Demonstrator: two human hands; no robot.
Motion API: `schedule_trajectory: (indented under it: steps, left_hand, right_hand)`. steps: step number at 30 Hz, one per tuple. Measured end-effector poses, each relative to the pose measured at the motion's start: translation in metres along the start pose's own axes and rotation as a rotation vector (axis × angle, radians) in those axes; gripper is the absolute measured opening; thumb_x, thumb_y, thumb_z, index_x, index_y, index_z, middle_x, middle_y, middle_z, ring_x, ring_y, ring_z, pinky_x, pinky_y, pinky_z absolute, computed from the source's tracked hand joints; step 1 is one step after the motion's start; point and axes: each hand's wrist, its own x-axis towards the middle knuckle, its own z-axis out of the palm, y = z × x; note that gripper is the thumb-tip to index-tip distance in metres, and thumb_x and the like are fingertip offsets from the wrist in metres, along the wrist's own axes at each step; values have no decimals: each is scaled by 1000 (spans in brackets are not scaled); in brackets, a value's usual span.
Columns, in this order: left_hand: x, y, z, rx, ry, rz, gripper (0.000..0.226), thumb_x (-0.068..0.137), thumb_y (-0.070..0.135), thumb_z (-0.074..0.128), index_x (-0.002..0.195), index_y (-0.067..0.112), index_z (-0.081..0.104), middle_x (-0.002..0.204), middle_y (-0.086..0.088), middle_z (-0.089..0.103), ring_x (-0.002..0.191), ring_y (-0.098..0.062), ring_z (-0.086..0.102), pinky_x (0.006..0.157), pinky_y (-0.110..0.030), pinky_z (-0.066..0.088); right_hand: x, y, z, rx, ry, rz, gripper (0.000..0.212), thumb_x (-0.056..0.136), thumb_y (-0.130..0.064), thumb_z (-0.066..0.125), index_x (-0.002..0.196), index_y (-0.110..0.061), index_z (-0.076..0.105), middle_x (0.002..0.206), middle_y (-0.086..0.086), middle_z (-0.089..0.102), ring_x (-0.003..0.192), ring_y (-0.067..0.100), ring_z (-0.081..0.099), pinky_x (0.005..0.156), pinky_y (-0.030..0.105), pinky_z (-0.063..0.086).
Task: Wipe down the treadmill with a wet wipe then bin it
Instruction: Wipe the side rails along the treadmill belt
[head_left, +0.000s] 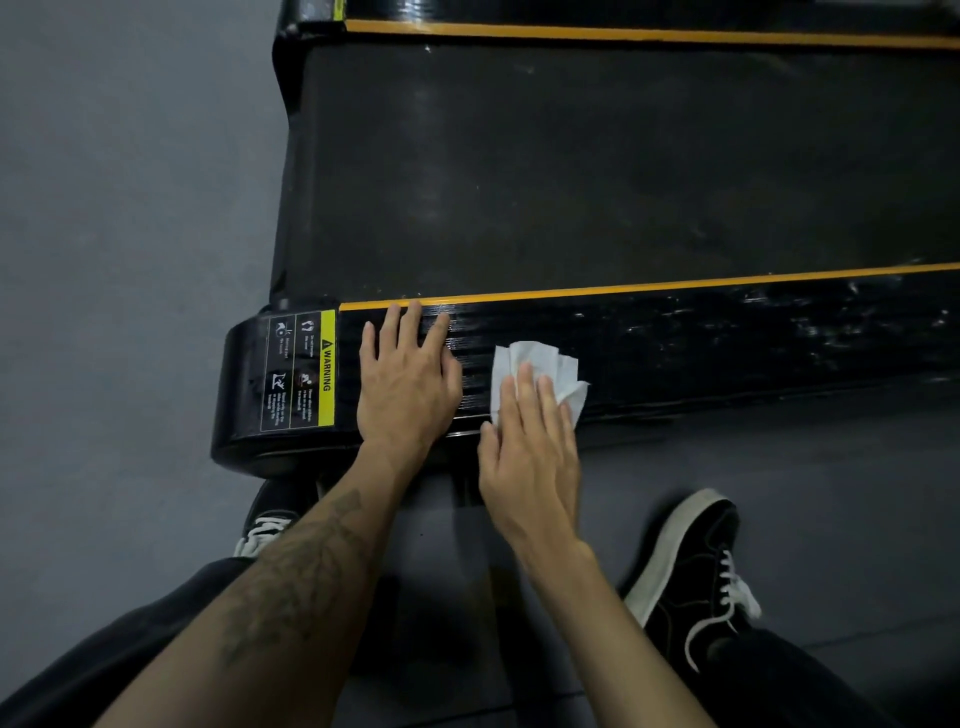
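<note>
2 hands rest on the near side rail (675, 343) of 1 treadmill (571, 166). Left hand (408, 384) lies flat, fingers straight and slightly apart. Right hand (530, 447) presses 1 white wet wipe (540, 364) onto the rail, fingers straight, close together. 2 yellow stripes border the belt; 1 warning label (298, 371) sits left.

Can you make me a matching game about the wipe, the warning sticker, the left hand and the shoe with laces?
Things:
1. wet wipe
2. warning sticker
3. left hand
4. laced shoe

Places or looks:
A. on the grey floor, black with white laces
B. flat on the treadmill's side rail, holding nothing
C. white, under the right hand's fingers
D. at the rail's end, with a yellow strip

Pairs: 1-C, 2-D, 3-B, 4-A
</note>
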Motion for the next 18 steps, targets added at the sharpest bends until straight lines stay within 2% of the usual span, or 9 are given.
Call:
schedule_trajectory:
  steps: [4, 9, 14, 18]
  left_hand:
    - [-1, -1, 0, -3, 2, 4, 59, 99, 40, 28, 150, 21, 51, 159, -14, 42, 152, -30, 31, 125, -55, 22]
    - [0, 2, 0, -8, 5, 1, 59, 99, 40, 27, 149, 20, 52, 159, -13, 43, 152, -30, 31, 125, -55, 22]
    - [-1, 0, -1, -20, 1, 12, 62, 98, 40, 24, 150, 19, 51, 159, -14, 43, 152, -31, 31, 125, -55, 22]
    - [-2, 0, 0, -21, 14, 12, 60, 99, 39, 27, 148, 19, 53, 158, -15, 44, 151, -31, 33, 125, -55, 23]
  right_hand:
    - [20, 6, 1, 1, -5, -85, 58, 104, -36, 29, 154, -11, 45, 164, 9, 34, 154, 26, 28, 124, 49, 25]
    - [1, 8, -1, 5, 33, 21, 60, 104, -37, 31, 155, -6, 41, 166, 12, 29, 155, 27, 23, 125, 50, 23]
    - [0, -3, 1, 37, -12, -97, 58, 105, -36, 30, 155, -10, 42, 166, 9, 31, 155, 26, 23, 126, 48, 18]
    - [5, 10, -1, 18, 6, -28, 58, 106, -35, 29, 157, -9, 39, 167, 9, 27, 157, 24, 19, 128, 48, 17]
